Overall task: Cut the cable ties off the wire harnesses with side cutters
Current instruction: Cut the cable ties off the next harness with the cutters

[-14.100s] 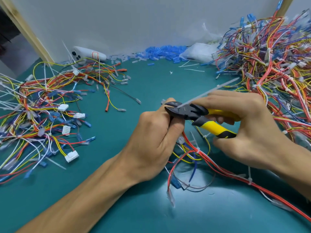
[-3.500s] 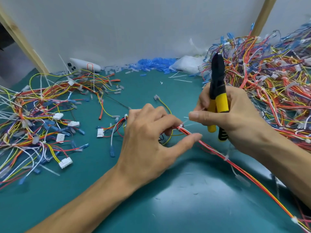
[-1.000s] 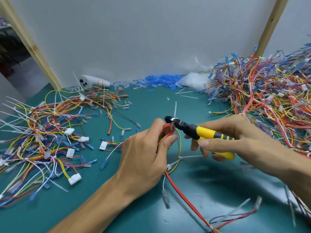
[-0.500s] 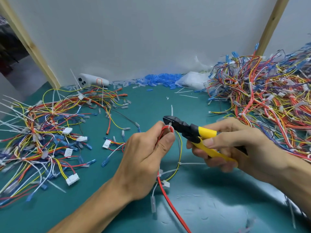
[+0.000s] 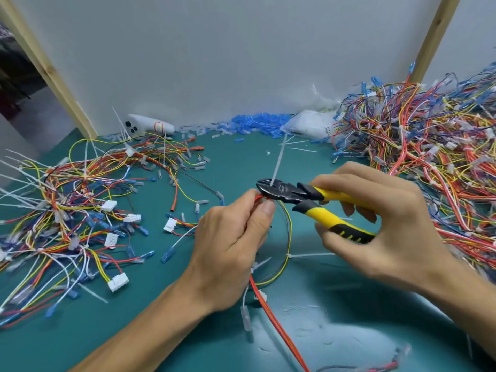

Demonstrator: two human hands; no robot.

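My left hand (image 5: 232, 245) pinches a bent loop of a wire harness (image 5: 271, 315), red, yellow and grey wires that trail down towards me. My right hand (image 5: 386, 224) grips the yellow-and-black handles of the side cutters (image 5: 303, 196). Their dark jaws sit right above my left thumb, at the base of a white cable tie (image 5: 277, 163) whose tail sticks up and away. Another white cable tie (image 5: 308, 255) juts sideways from the yellow wire lower down.
A big tangle of harnesses (image 5: 434, 157) fills the right side of the green mat (image 5: 150, 304). A looser spread of wires with white connectors (image 5: 72, 210) lies left. Blue sleeves (image 5: 257, 123), a plastic bag (image 5: 308, 124) and a white device (image 5: 146, 124) line the wall.
The cutter jaws have moved onto the tie at the top of the loop in my left hand, and the handles have spread a little. The view has shifted slightly.
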